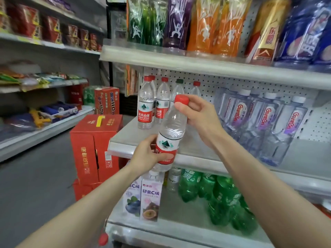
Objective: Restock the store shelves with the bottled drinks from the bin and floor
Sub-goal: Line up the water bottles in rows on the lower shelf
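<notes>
A clear water bottle (171,133) with a red cap and red label is held tilted in front of the middle shelf (125,138). My left hand (148,154) grips its lower body around the label. My right hand (198,115) pinches the red cap at the top. Behind it, several matching red-capped water bottles (146,104) stand upright at the back left of that shelf. The bin is not in view.
Clear bottles with pink lettering (268,122) fill the shelf's right side. Green bottles (223,199) and juice cartons (150,197) sit on the shelf below. Coloured drink bottles (206,25) line the top shelf. Red cardboard boxes (93,149) are stacked on the aisle floor at left.
</notes>
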Motion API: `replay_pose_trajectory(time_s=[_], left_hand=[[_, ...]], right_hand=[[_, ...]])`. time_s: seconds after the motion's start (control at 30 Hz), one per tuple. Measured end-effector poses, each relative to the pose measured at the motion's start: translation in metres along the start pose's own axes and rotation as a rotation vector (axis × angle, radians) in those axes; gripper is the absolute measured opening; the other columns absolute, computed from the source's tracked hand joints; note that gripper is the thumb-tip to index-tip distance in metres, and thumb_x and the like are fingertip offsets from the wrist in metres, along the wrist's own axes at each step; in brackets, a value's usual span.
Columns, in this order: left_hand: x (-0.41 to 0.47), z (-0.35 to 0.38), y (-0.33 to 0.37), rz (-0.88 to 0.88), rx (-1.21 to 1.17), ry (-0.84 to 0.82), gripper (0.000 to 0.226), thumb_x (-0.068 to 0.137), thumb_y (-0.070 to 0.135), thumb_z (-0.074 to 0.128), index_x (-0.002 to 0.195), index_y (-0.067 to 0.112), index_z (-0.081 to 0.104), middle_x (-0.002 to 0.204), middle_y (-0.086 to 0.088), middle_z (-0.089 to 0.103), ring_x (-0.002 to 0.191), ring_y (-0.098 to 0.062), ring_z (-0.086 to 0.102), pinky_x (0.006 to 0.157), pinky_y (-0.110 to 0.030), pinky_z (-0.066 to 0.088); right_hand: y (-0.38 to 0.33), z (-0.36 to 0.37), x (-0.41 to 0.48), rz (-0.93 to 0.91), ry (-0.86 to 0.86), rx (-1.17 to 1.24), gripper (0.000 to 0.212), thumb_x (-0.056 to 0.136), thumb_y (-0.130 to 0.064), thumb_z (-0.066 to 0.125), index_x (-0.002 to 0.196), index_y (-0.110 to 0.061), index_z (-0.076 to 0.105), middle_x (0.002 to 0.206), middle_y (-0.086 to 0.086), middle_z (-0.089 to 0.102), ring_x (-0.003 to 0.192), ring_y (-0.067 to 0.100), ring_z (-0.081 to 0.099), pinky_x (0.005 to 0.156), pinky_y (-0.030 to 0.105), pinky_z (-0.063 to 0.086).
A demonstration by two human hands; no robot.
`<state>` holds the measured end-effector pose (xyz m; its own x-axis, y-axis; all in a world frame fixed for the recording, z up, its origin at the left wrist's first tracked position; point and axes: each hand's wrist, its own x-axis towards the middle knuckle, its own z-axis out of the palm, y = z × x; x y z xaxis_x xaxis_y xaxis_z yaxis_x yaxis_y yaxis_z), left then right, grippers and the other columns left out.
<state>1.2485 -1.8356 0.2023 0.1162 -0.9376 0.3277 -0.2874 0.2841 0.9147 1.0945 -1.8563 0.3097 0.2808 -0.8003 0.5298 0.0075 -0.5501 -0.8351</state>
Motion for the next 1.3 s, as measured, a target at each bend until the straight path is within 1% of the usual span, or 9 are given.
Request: replay_pose_trajectory(time_s=[0.1,0.27,0.5,0.6,0.73,0.9,1.0,1.13,1.3], left_hand=[[0.011,-0.002,0.013,0.043,-0.018,0.044,0.059,0.065,0.004,0.083,0.117,0.018,0.059,0.103,0.008,0.069,0.093,-0.003,0.063,0.078,-0.015,0.049],[0.029,0.003,0.029,0.096,-0.024,0.089,0.059,0.066,0.002,0.082,0.118,0.017,0.059,0.104,0.008,0.068,0.095,-0.003,0.063,0.082,-0.019,0.049],[0.054,0.001,0.021,0.110,-0.025,0.092,0.060,0.065,0.002,0.082,0.119,0.015,0.060,0.106,0.004,0.069,0.099,-0.010,0.064,0.084,-0.020,0.050],[0.064,-0.006,0.016,0.108,-0.072,0.078,0.058,0.067,-0.001,0.081,0.117,0.019,0.058,0.104,0.007,0.068,0.097,-0.006,0.063,0.073,-0.011,0.049],[0.078,-0.019,0.005,0.087,-0.140,0.039,0.059,0.069,-0.004,0.078,0.118,0.021,0.055,0.104,0.008,0.066,0.095,-0.003,0.063,0.072,-0.011,0.051],[0.093,-0.028,-0.012,0.076,-0.119,-0.005,0.057,0.070,-0.003,0.077,0.117,0.019,0.056,0.102,0.004,0.066,0.095,-0.013,0.063,0.080,-0.019,0.049],[0.102,-0.029,-0.020,0.070,-0.123,-0.035,0.058,0.070,-0.006,0.076,0.121,0.013,0.056,0.102,0.001,0.064,0.091,-0.012,0.061,0.073,-0.010,0.047],[0.116,-0.029,-0.030,0.058,-0.136,-0.032,0.057,0.070,-0.001,0.078,0.123,0.010,0.057,0.106,-0.002,0.065,0.091,-0.012,0.058,0.077,-0.016,0.046],[0.124,-0.030,-0.037,0.070,-0.158,-0.028,0.057,0.071,-0.005,0.076,0.123,0.005,0.056,0.100,0.003,0.060,0.083,-0.008,0.056,0.062,-0.001,0.044]], right_hand=[[0.007,-0.007,0.004,0.036,-0.074,0.011,0.038,0.082,-0.019,0.074,0.116,-0.029,0.059,0.119,-0.003,0.068,0.109,0.014,0.064,0.094,0.041,0.052],[0.031,-0.011,0.005,0.143,-0.131,0.029,0.041,0.083,-0.022,0.072,0.114,-0.042,0.053,0.109,-0.009,0.070,0.102,0.016,0.067,0.093,0.050,0.052],[0.049,0.002,0.019,0.119,-0.042,0.110,0.046,0.087,-0.013,0.067,0.126,-0.032,0.052,0.111,-0.004,0.070,0.101,0.016,0.067,0.081,0.031,0.055],[0.056,0.012,0.030,0.097,-0.028,0.109,0.044,0.086,-0.010,0.068,0.120,-0.035,0.054,0.117,-0.002,0.069,0.108,0.016,0.065,0.090,0.036,0.054],[0.065,0.030,0.044,0.126,0.015,0.092,0.056,0.085,-0.013,0.070,0.136,-0.021,0.048,0.118,-0.004,0.067,0.109,0.014,0.064,0.094,0.037,0.053],[0.076,0.047,0.052,0.125,0.035,0.009,0.037,0.086,-0.012,0.067,0.113,-0.034,0.053,0.112,-0.007,0.066,0.107,0.012,0.063,0.092,0.034,0.053],[0.081,0.053,0.058,0.147,0.067,0.014,0.036,0.086,-0.011,0.067,0.108,-0.035,0.051,0.109,-0.005,0.066,0.106,0.017,0.064,0.091,0.034,0.053],[0.089,0.056,0.071,0.179,0.106,0.024,0.032,0.089,-0.010,0.064,0.103,-0.036,0.048,0.101,-0.008,0.062,0.086,0.003,0.062,0.071,0.019,0.053],[0.105,0.059,0.080,0.207,0.107,0.010,0.029,0.093,-0.015,0.060,0.111,-0.034,0.048,0.099,-0.011,0.063,0.082,0.000,0.063,0.059,0.014,0.052]])
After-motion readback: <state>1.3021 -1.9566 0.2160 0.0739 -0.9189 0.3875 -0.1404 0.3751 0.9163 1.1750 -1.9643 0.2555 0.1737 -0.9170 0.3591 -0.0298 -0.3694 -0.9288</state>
